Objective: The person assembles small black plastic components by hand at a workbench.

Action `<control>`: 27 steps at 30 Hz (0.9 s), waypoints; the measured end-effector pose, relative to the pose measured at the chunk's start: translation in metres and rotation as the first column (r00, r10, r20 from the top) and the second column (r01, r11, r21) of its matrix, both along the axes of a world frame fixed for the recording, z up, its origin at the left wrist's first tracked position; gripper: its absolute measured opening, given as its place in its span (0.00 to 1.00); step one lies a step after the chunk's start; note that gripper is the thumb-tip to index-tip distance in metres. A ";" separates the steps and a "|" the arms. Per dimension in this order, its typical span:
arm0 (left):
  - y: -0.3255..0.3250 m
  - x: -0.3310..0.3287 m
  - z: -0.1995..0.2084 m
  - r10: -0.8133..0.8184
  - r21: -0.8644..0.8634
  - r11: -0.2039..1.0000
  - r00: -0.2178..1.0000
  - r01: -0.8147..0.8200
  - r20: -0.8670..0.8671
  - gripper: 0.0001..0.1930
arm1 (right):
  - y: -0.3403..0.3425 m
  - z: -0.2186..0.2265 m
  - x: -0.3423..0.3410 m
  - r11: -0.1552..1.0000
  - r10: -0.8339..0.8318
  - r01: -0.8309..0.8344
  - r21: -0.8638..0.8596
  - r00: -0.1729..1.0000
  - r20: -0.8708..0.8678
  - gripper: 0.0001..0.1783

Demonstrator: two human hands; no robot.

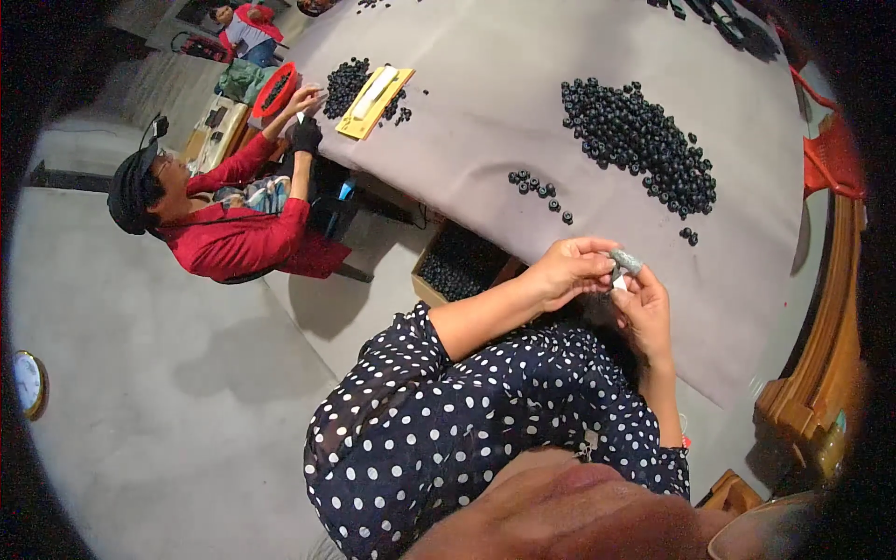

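Observation:
My left hand (571, 271) and my right hand (646, 315) meet fingertip to fingertip at the near edge of the table. A grey wrap (627, 261) covers a fingertip of the right hand. Its fingers pinch a small white piece (619, 279). The left thumb and fingers are also closed together, and what sits between them is too small to make out. Beyond my hands lies a big pile of small round black parts (639, 140). A short trail of the same black parts (538, 185) lies nearer, left of the pile.
A cardboard box (427, 291) of black parts stands under the table (467, 121). At the left, a co-worker in red (238, 238) works by another black heap (346, 84), a yellow board (357, 129) and a red bowl (269, 110). A red chair (833, 161) and carved wood (817, 373) border the right.

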State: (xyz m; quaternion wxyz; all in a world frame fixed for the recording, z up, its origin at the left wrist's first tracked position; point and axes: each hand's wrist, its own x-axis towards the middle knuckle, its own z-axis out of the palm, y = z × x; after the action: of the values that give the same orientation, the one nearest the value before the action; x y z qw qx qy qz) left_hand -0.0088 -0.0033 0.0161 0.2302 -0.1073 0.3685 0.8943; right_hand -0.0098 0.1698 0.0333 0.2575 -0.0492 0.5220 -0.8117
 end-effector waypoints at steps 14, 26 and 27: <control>-0.006 0.000 -0.004 -0.130 0.212 0.971 0.988 0.108 0.089 0.14 | 0.010 -0.016 -0.002 0.987 0.141 -0.131 -0.095 0.983 0.117 0.24; -0.010 0.004 -0.014 -0.211 0.230 0.952 0.977 0.201 0.021 0.20 | 0.015 -0.013 0.007 0.994 0.103 -0.102 -0.029 0.995 0.014 0.21; -0.009 0.004 -0.013 -0.218 0.241 0.948 0.976 0.208 0.016 0.20 | 0.017 -0.012 0.006 0.992 0.125 -0.125 -0.005 0.992 0.004 0.22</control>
State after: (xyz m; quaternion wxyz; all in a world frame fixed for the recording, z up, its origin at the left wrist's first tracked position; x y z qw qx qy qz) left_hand -0.0045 -0.0127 0.0028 0.3445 -0.0575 0.2631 0.8993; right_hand -0.0040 0.1868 0.0214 0.3087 -0.0808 0.5152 -0.7954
